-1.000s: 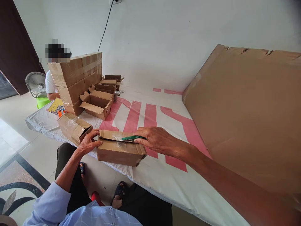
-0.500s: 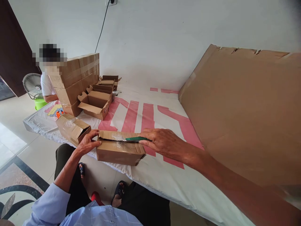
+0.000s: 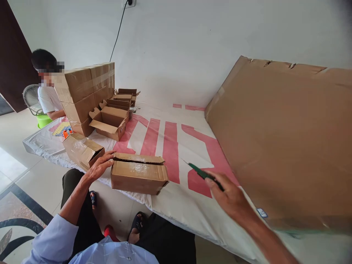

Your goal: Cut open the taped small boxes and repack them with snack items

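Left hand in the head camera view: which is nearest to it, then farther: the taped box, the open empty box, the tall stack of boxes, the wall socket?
From the left hand:
1. Taped box, touching it, just to its right.
2. Open empty box, farther back on the sheet.
3. Tall stack of boxes, behind that, to the left.
4. Wall socket, high on the wall.

1 head-worn camera looks forward and down from a seated person, close above the cardboard box (image 3: 139, 178) at 6 o'clock. The white-and-red sheet (image 3: 176, 146) stretches ahead to the wall (image 3: 192, 44) at 12 o'clock.
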